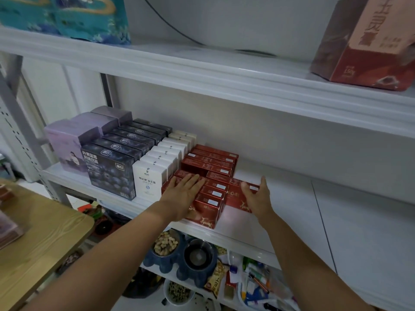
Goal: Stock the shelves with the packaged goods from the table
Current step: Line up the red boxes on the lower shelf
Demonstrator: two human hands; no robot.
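The right hand [258, 198] grips a red box [235, 199] by its right end, thumb on the near face and fingers wrapped round the far side. The box stands on the middle shelf [292, 209], just beside the front row of red boxes [211, 198] and slightly skewed to it. The left hand [183, 191] lies flat on top of that row with straight fingers, pressing down and holding nothing.

More red boxes [211, 162] stand behind. To the left are rows of white boxes [148, 178], then dark blueberry-print boxes [110, 171], then lilac boxes [67, 142].

Likely risks: the front row sits close to the shelf's front lip, so a push at an angle could tip a box off the edge, down towards the bowls [166, 245] on the lower shelf. Sliding the held box in crooked could also knock its thin upright neighbours askew if the flat hand lifts.

Room to move: the shelf is bare to the right of the held box and back to the wall. The upper shelf [224, 86] hangs well above the boxes. A wooden table [45, 239] stands near, lower left, holding goods at the picture's edge that are too blurred to name.
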